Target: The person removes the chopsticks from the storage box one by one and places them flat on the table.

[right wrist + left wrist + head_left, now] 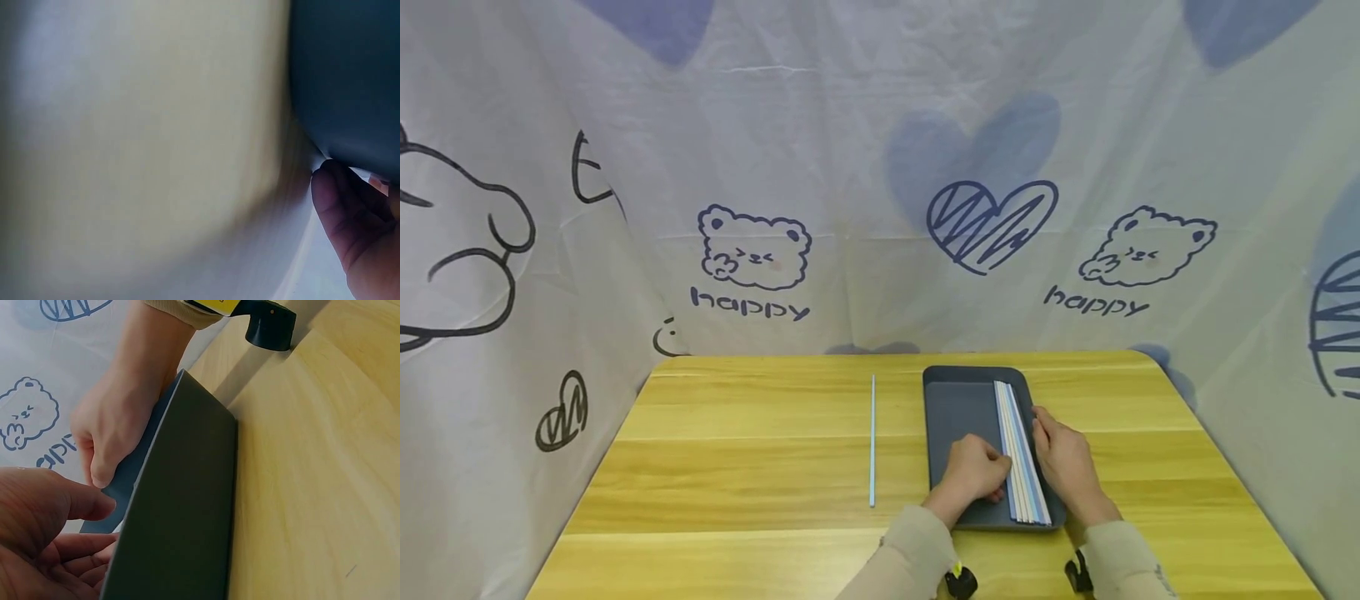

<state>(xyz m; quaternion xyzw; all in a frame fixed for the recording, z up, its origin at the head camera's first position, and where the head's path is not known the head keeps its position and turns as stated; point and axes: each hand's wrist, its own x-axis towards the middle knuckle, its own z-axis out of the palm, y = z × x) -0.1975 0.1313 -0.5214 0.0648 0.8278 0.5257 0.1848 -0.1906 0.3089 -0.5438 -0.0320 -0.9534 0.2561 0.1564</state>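
Observation:
A dark grey tray (955, 408) lies on the table, right of the middle in the head view. Along its right side runs a bundle of thin white and pale blue sticks (1019, 450). My left hand (973, 469) is inside the tray, its curled fingers at the bundle's left edge; the tray wall (181, 494) hides their tips in the left wrist view, so I cannot tell whether they pinch a stick. My right hand (1066, 460) grips the tray's right rim. In the right wrist view, its fingers (334, 206) meet the tray's edge (350, 81).
A single pale blue stick (872, 442) lies lengthwise on the wooden table (737, 467), left of the tray. Printed white cloth (850, 150) hangs behind the table and at both sides. Dark wrist devices (961, 581) sit below the sleeves.

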